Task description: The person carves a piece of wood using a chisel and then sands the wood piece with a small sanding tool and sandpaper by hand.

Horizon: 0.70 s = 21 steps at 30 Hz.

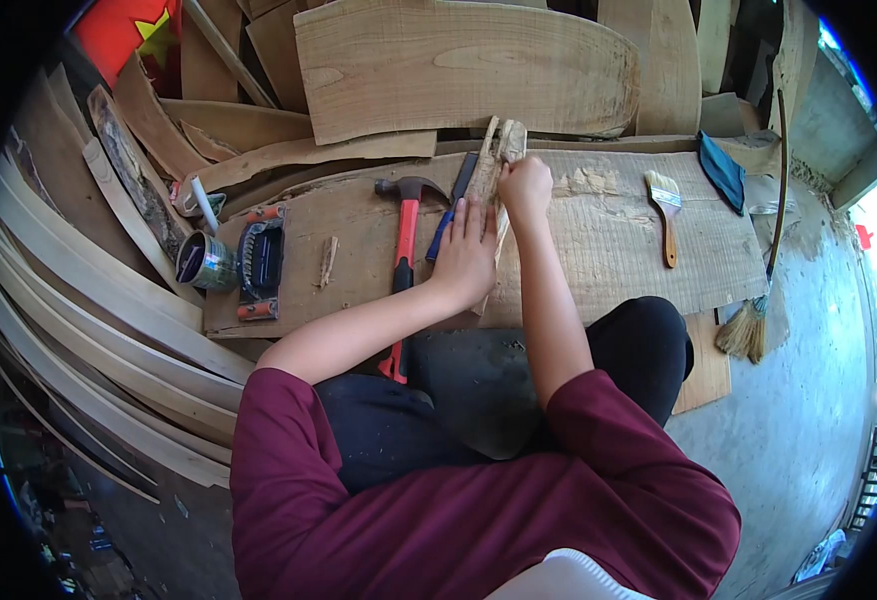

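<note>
My left hand (466, 258) lies with its fingers spread on a narrow, rough-edged wood strip (485, 181) that rests on the wide plank. Closed in a fist, my right hand (527, 187) is at the strip's right side near its far end; what it grips is hidden by the fingers. Just left of my left hand lies a blue-handled tool (441, 236) with a dark flat blade. Farther left is a hammer (408, 240) with a red and black handle. A small wood chip (329, 262) lies on the plank.
On the wide plank (619, 260) are a brush (667, 215) and a sanding block (261, 262). A can (207, 262) stands by its left edge. A blue-green cloth (722, 173) and a straw broom (744, 332) are at the right. Curved boards (109, 300) lie left; more boards lean behind.
</note>
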{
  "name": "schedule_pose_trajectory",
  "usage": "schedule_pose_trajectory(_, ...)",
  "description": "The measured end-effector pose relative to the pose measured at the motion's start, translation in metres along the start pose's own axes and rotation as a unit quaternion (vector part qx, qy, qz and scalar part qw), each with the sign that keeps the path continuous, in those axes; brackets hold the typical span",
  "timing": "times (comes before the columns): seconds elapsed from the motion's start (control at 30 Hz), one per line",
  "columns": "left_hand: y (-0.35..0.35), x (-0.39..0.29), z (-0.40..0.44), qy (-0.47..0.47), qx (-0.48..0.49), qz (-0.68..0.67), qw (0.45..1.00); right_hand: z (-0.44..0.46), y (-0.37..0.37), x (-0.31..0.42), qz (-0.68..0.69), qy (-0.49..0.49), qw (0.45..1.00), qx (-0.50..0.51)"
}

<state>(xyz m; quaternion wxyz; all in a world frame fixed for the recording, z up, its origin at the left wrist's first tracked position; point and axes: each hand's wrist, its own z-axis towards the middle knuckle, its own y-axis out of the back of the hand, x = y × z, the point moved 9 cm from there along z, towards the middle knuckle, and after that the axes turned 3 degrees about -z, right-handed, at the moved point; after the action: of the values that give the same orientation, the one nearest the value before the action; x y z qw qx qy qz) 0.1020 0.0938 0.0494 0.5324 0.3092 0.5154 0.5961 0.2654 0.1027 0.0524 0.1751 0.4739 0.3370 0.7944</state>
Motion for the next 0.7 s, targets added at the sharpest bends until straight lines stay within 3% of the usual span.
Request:
schedule_pose_trajectory(0.17,-0.001,0.003,-0.001,0.009,0.019,0.010,1.000,-0.013,0.003,0.000,-0.005,0.004,1.000,0.011)
schedule_pose_trajectory(0.23,0.002,0.001,-0.002,0.002,0.006,-0.016,1.000,0.000,0.003,0.003,-0.007,0.024,0.999,-0.043)
schedule_pose_trajectory(0.3,-0.001,0.003,-0.002,0.002,0.006,-0.013,1.000,0.009,0.008,0.007,0.001,0.034,0.999,-0.037)
schedule_pose_trajectory(0.37,-0.002,0.004,-0.001,0.000,0.003,-0.010,1.000,0.013,0.000,0.004,-0.014,-0.013,0.998,0.059)
schedule_pose_trajectory(0.7,-0.001,0.003,-0.002,0.003,0.012,0.001,1.000,0.001,-0.002,0.005,-0.025,-0.023,0.998,0.058)
